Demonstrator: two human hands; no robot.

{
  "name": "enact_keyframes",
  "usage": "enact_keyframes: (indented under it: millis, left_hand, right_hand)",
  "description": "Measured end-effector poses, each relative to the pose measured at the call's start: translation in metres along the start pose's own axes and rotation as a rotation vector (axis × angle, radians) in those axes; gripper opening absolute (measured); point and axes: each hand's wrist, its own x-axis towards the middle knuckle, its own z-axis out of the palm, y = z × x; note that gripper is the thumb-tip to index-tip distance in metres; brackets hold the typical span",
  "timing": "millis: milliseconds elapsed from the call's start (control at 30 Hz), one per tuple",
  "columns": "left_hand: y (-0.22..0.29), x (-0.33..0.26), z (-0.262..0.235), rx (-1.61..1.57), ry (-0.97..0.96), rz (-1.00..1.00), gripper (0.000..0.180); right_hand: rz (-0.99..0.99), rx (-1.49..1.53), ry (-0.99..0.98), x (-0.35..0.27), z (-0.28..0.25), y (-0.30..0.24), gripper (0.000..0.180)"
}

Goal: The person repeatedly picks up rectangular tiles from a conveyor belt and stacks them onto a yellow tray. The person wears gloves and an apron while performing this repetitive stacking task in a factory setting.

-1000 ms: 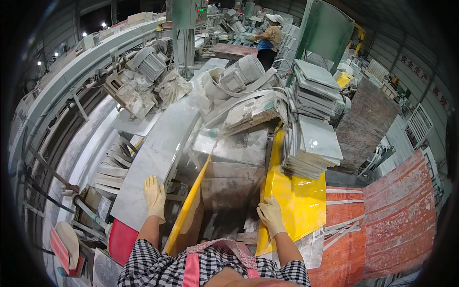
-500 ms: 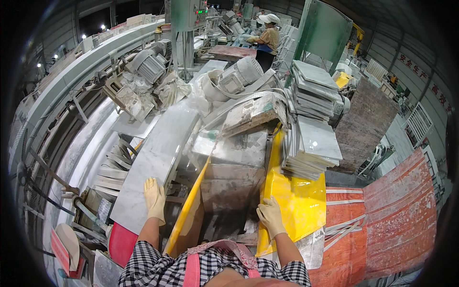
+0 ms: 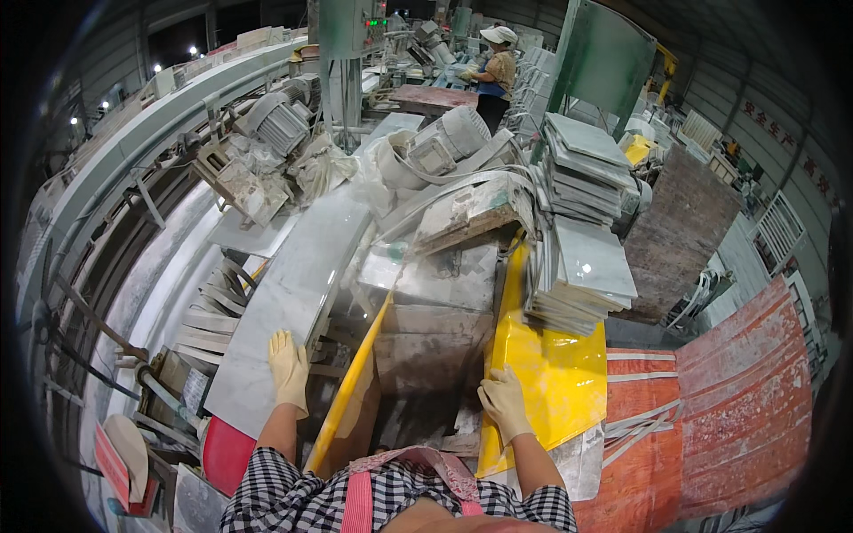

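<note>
My left hand (image 3: 288,373), in a cream rubber glove, lies flat on a long, glossy white-grey marble slab (image 3: 289,289), its fingers stretched forward along the right edge. My right hand (image 3: 505,404), gloved the same way, rests at the left edge of a shiny yellow plastic sheet (image 3: 560,382). Its fingers curl round that edge. Beyond the yellow sheet rises a stack of pale marble tiles (image 3: 591,253). Between my arms is a dark recess with worn boards (image 3: 426,346), and a yellow strip (image 3: 351,382) runs along its left side.
Ahead stand electric motors (image 3: 447,140) and a dusty wooden block (image 3: 475,209). A conveyor rail (image 3: 160,115) curves along the left. Orange-red boards (image 3: 737,400) lie at the right, with a brown board (image 3: 680,235) behind. Farther off, a person (image 3: 496,80) in a white hat stands beside machinery.
Both my hands stay in place. The person in the distance has straightened up slightly and drawn their arms closer.
</note>
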Motion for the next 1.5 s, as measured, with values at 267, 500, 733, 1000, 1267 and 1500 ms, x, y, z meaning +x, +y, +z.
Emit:
enact_keyframes:
  millis: [267, 500, 733, 1000, 1267, 1500]
  left_hand:
    - [-0.0008, 0.0004, 0.0001, -0.001, -0.005, 0.000, 0.054]
    - [-0.0022, 0.0003, 0.0015, -0.008, -0.043, -0.027, 0.055]
    - [-0.0029, 0.0011, 0.0007, -0.007, -0.037, -0.009, 0.054]
    - [-0.0050, 0.0009, 0.0041, -0.019, -0.020, -0.013, 0.054]
    - [-0.0044, 0.0001, 0.0020, 0.011, -0.035, -0.039, 0.054]
    - [-0.0048, 0.0016, 0.0000, 0.016, -0.045, -0.037, 0.054]
  right_hand:
    - [-0.022, -0.035, -0.050, 0.0019, -0.0015, -0.0002, 0.023]
    - [0.023, -0.008, -0.019, -0.0006, 0.0006, -0.0009, 0.021]
    - [-0.013, 0.006, -0.047, 0.0002, 0.0058, 0.0032, 0.020]
    - [0.005, -0.047, -0.109, -0.0008, 0.0046, 0.0049, 0.021]
    - [-0.030, -0.022, -0.039, 0.0017, 0.0036, -0.0003, 0.024]
    - [0.028, -0.027, -0.088, 0.0013, 0.0001, -0.0038, 0.024]
